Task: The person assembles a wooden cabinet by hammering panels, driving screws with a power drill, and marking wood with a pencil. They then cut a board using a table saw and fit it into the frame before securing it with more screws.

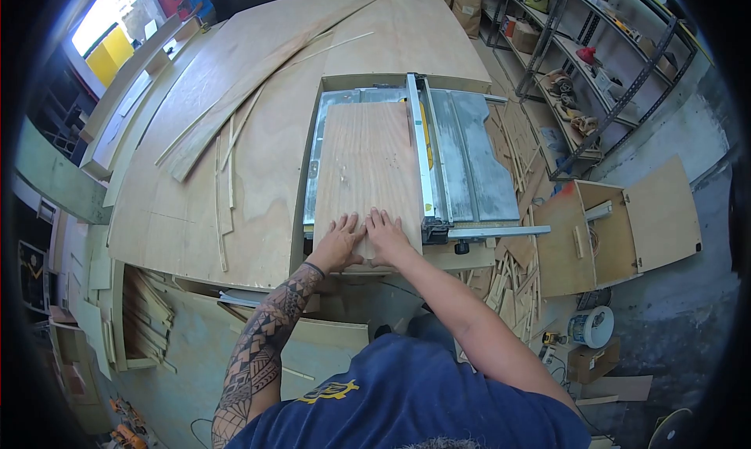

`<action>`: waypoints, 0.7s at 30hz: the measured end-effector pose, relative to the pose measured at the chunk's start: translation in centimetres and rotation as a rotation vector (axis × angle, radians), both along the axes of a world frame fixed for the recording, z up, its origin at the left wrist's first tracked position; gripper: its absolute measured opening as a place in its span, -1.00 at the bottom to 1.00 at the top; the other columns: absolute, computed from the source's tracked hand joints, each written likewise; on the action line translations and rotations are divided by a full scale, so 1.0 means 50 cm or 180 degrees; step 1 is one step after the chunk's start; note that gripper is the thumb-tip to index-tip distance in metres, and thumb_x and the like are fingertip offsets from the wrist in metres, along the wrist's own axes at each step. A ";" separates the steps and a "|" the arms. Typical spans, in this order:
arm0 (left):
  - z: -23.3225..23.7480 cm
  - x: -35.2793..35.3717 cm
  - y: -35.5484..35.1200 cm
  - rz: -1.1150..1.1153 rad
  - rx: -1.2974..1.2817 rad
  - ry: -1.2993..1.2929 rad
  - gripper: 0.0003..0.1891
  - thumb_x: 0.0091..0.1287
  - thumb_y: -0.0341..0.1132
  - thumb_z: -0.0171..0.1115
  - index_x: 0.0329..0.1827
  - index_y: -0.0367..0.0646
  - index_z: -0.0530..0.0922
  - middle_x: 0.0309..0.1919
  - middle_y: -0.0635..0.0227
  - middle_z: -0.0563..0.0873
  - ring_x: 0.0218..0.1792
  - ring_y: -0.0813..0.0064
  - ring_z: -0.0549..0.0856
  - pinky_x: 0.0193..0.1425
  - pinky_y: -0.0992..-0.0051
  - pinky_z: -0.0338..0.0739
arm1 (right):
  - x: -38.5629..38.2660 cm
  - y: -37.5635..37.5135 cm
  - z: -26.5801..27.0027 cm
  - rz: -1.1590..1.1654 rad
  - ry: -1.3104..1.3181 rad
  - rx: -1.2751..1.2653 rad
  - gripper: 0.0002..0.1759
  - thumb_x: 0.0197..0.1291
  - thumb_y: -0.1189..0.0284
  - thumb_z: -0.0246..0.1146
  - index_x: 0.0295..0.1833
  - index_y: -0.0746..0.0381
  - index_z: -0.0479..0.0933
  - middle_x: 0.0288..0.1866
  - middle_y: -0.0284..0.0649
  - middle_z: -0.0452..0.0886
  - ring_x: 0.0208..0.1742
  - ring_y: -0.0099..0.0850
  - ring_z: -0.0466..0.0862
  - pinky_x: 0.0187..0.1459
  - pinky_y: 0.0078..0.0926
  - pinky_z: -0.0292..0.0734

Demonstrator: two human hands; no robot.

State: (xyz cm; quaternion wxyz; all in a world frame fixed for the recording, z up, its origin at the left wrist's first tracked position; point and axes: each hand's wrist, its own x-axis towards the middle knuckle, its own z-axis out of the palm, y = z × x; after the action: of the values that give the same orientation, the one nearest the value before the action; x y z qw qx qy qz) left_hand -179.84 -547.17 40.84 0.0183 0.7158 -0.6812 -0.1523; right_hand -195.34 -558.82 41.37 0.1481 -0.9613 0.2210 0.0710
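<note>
A wide wooden board (368, 163) lies flat on the table saw (473, 159), its right edge along the metal rip fence (419, 148). My left hand (338, 242) rests on the board's near end with fingers spread. Beside it my right hand (386, 236) presses flat on the same end, fingers stretched forward. The two thumbs almost meet. Neither hand grips anything. The saw blade is not visible.
A large plywood worktable (195, 214) surrounds the saw, with a long plank (258, 93) and thin strips on it. Metal shelves (587, 66) and an open wooden cabinet (575, 242) stand right. Offcuts (516, 281) litter the floor. Another person (199, 3) is at the far left.
</note>
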 end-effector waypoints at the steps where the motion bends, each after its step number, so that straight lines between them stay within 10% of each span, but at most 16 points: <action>1: 0.002 0.005 -0.013 -0.0027 0.0055 -0.0083 0.07 0.14 0.05 0.61 0.69 -0.06 0.24 0.66 -0.17 0.16 0.65 -0.28 0.18 0.63 -0.24 0.20 | 0.006 -0.010 -0.002 0.0009 0.0001 0.0007 0.37 -0.26 0.19 0.74 0.63 0.38 0.11 0.72 0.15 0.08 0.70 0.15 0.18 0.52 0.39 0.29; 10: 0.017 0.038 -0.096 0.0136 0.0230 -0.0202 0.04 0.17 -0.05 0.59 0.69 -0.07 0.22 0.67 -0.16 0.15 0.66 -0.25 0.18 0.62 -0.25 0.23 | 0.068 -0.085 -0.012 0.0028 0.0012 -0.0037 0.36 -0.19 0.17 0.74 0.65 0.37 0.09 0.73 0.15 0.06 0.71 0.12 0.15 0.54 0.32 0.28; 13: 0.024 0.055 -0.124 0.0208 0.0233 -0.0142 0.00 0.18 -0.08 0.58 0.67 -0.07 0.24 0.67 -0.16 0.16 0.66 -0.23 0.19 0.61 -0.26 0.24 | 0.069 -0.064 0.002 -0.0350 -0.0108 0.0026 -0.28 0.27 0.51 0.31 0.52 0.46 0.31 0.61 0.24 0.26 0.62 0.12 0.34 0.45 0.10 0.46; 21: 0.019 0.105 -0.186 0.0157 0.0068 -0.0063 -0.12 0.23 -0.10 0.53 0.61 -0.07 0.33 0.63 -0.13 0.24 0.63 -0.23 0.26 0.58 -0.27 0.29 | 0.094 -0.079 -0.069 -0.0248 -0.0674 -0.0529 -0.46 0.36 0.52 0.13 0.39 0.60 0.43 0.52 0.35 0.38 0.58 0.13 0.40 0.41 0.00 0.50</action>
State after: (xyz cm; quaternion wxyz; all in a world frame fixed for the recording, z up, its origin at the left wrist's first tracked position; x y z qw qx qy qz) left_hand -174.61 -556.49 41.81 0.0077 0.7340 -0.6619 -0.1520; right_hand -190.64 -562.76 37.94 0.0932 -0.9631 0.2464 -0.0552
